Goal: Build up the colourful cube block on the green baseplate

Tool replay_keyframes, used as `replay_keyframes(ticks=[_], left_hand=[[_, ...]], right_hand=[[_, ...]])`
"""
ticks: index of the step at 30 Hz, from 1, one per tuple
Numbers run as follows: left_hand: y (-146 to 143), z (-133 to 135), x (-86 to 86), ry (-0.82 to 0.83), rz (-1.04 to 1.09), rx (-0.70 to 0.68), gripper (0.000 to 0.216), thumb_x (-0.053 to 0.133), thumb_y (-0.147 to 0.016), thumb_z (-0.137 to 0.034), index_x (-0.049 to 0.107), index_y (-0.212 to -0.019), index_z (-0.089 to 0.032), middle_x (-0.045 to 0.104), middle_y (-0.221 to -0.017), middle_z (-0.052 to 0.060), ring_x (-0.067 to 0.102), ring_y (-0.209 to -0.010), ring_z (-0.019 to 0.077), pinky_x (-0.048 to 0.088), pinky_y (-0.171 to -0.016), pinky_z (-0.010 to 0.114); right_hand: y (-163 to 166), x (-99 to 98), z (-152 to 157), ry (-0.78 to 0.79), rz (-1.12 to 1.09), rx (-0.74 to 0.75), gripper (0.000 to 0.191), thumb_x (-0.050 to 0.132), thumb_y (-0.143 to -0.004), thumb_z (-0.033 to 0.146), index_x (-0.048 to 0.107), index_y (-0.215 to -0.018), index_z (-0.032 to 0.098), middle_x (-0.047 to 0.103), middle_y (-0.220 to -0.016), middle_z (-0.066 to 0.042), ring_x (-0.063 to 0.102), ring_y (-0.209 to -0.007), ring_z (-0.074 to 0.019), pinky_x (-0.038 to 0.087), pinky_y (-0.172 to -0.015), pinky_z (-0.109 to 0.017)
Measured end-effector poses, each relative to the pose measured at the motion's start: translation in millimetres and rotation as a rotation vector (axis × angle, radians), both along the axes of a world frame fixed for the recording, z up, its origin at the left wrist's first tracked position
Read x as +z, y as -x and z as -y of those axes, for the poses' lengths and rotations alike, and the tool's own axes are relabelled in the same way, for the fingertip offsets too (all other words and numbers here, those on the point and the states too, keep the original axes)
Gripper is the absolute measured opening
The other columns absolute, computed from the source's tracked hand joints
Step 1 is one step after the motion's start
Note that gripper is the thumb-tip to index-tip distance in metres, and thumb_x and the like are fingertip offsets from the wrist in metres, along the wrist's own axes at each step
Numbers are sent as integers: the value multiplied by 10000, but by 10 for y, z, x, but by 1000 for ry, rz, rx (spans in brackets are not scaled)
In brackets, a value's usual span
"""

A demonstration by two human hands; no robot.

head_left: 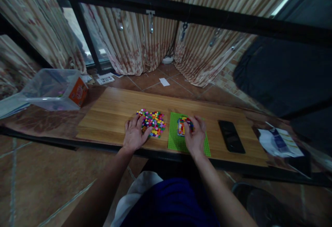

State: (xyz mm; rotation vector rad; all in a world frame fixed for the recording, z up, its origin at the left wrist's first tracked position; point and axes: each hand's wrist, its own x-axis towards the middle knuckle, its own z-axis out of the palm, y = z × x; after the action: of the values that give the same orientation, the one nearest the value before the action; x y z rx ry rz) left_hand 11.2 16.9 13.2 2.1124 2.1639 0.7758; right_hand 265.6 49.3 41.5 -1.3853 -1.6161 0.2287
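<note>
A loose pile of small multicoloured toy bricks (155, 123) lies on the wooden board. Resting at the pile's left side, my left hand (134, 133) has its fingers spread, with the fingertips touching the outer bricks. To the right is a green studded baseplate (174, 143), carrying a small build of coloured bricks (181, 126) with a pale edge. My right hand (195, 135) bends over this build, thumb and fingers curled in toward it and hiding its right part. Whatever sits between those fingertips is too small to make out.
A black phone (231, 136) lies right of the baseplate on the wooden board (109, 116). Beyond the board's right end is a crumpled plastic packet (280, 142). At the left stands a clear plastic bin (52, 90) with an orange label. A dark metal bar (166, 4) crosses above.
</note>
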Motion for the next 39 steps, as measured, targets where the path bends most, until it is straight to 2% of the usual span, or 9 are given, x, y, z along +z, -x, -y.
replay_keyframes(ticks=[4, 10, 20, 26, 30, 39], left_hand=[[2, -5, 2, 8, 4, 5, 606, 390, -935, -525, 466, -1393, -135, 482, -1452, 197, 438, -1348, 326, 290, -1122, 533], [-7, -4, 11, 12, 10, 14, 583, 369, -949, -490, 470, -1391, -123, 486, -1449, 199, 457, -1331, 325, 299, -1121, 528], [9, -9, -19, -13, 25, 12, 570, 394, -942, -492, 477, -1386, -145, 509, -1430, 187, 466, -1327, 318, 311, -1118, 524], [10, -8, -18, -13, 14, 14, 584, 406, -935, -495, 483, -1384, -130, 510, -1425, 198, 475, -1314, 331, 317, -1114, 526], [14, -8, -25, -9, 12, 10, 590, 408, -934, -499, 483, -1383, -122, 504, -1432, 198, 477, -1312, 331, 306, -1121, 525], [16, -11, -32, -17, 3, 11, 580, 391, -939, -497, 484, -1380, -132, 510, -1426, 193, 476, -1309, 329, 308, -1116, 525]], right_hand=[[238, 44, 189, 3, 96, 139, 262, 501, -951, 356, 692, -1101, 257, 610, -1200, -95, 534, -1148, -255, 405, -1031, -494], [580, -82, 259, 109, 202, 307, 238, 514, -946, 287, 714, -1062, 232, 659, -1087, -89, 564, -1028, -244, 452, -949, -423], [935, -164, 40, 239, 336, 307, 214, 548, -905, 223, 707, -1047, 202, 657, -1001, -101, 549, -972, -265, 442, -905, -424], [993, -177, -31, 234, 373, 301, 221, 516, -921, 179, 726, -869, 224, 652, -902, -82, 549, -898, -246, 453, -869, -399], [930, -156, -36, 238, 321, 308, 216, 514, -923, 174, 725, -926, 221, 669, -939, -79, 571, -912, -245, 469, -855, -383], [722, -128, 86, 219, -27, 293, 233, 494, -927, 219, 726, -933, 226, 701, -914, -66, 647, -865, -211, 517, -814, -349]])
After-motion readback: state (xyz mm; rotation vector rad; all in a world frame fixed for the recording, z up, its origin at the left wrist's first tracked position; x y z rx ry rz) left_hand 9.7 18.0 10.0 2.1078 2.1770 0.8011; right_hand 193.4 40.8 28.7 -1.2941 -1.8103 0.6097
